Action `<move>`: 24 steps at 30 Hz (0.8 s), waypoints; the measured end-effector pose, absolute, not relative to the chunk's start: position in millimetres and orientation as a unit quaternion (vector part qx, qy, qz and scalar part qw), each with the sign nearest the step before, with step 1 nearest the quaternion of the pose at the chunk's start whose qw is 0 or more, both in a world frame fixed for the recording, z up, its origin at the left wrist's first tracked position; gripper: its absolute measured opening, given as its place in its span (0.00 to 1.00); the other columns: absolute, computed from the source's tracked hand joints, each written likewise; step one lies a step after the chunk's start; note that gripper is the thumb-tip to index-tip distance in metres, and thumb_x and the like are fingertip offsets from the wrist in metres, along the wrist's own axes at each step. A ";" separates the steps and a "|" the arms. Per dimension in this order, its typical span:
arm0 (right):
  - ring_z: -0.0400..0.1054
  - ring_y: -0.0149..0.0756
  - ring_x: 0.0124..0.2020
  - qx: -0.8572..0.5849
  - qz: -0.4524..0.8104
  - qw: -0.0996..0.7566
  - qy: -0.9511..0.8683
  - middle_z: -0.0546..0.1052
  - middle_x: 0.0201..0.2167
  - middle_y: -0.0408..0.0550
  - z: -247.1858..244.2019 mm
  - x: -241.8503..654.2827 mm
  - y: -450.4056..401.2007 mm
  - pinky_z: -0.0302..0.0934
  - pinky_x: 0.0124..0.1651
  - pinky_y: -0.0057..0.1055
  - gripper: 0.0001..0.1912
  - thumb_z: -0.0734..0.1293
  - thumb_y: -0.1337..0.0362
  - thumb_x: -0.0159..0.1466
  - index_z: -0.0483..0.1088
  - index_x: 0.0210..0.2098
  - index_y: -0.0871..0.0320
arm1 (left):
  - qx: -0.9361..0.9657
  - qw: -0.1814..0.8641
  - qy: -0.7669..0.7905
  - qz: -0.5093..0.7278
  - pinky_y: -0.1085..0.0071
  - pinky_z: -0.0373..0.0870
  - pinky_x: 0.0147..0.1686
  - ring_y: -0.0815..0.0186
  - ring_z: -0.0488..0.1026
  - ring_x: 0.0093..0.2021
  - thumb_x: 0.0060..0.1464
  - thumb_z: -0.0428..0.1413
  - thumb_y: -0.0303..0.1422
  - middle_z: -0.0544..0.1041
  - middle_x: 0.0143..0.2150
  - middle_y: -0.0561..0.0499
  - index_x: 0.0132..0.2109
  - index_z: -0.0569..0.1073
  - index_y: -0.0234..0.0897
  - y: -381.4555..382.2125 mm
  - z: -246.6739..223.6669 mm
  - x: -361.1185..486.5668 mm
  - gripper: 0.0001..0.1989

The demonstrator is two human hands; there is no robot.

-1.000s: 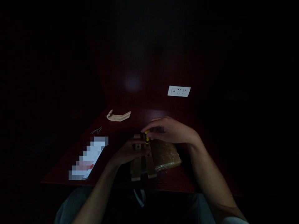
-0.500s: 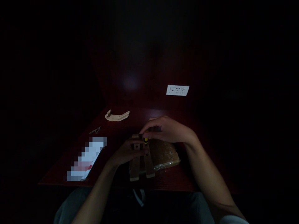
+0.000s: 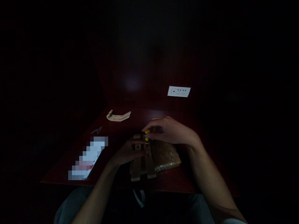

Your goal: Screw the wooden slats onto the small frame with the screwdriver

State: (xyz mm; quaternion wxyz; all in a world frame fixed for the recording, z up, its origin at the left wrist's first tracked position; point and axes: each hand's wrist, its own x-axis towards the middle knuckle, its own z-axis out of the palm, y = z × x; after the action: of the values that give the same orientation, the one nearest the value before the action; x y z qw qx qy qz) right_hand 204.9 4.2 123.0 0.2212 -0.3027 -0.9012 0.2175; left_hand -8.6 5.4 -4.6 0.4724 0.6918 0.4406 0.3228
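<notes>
My right hand [image 3: 167, 130] pinches a short screwdriver [image 3: 147, 140] with a yellow and black handle, held upright over a wooden frame. Its tip is hidden. The wooden frame [image 3: 150, 165] has two pale slats with dark holes, joined by a crosspiece at the far end. My left hand [image 3: 128, 152] grips the frame from the left, thumb and forefinger lying across the slats on either side of the screwdriver. Beneath the frame lies a brown block wrapped in clear plastic [image 3: 167, 155], jutting out to the right.
A curved pale wooden part [image 3: 118, 117] lies at the back left of the dark red table [image 3: 112, 137]. Several thin metal pieces [image 3: 96, 130] lie nearer, behind a phone [image 3: 90, 158] with a blurred, lit screen. On the back wall is a white socket plate [image 3: 179, 91].
The right fingers have shifted on the screwdriver, and more of its yellow handle shows. The frame and left hand keep their places; the whole view has moved very slightly.
</notes>
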 end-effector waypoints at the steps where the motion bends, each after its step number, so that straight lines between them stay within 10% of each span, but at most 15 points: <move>1: 0.73 0.32 0.40 -0.301 0.217 0.220 -0.902 0.78 0.43 0.47 122.9 204.7 4.1 0.64 0.43 0.29 0.12 0.67 0.63 0.65 0.75 0.48 0.55 | 0.693 0.475 0.437 0.322 0.58 0.71 0.54 0.54 0.72 0.53 0.43 0.68 0.39 0.77 0.53 0.48 0.44 0.81 0.42 5.4 -4.0 -8.4 0.18; 24: 0.71 0.30 0.37 -0.298 0.225 0.225 -0.900 0.78 0.43 0.47 120.5 210.5 10.6 0.64 0.38 0.27 0.14 0.65 0.67 0.66 0.74 0.50 0.55 | 0.761 0.401 0.382 0.338 0.58 0.63 0.61 0.56 0.69 0.59 0.61 0.56 0.41 0.73 0.58 0.47 0.53 0.77 0.42 11.5 -20.6 -15.0 0.16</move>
State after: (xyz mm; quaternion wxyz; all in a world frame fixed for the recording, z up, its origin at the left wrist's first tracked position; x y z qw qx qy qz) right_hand 210.5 10.6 120.5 0.2249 -0.2982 -0.8999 0.2253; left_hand -15.0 11.5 -20.6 0.4011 0.7608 0.3823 0.3379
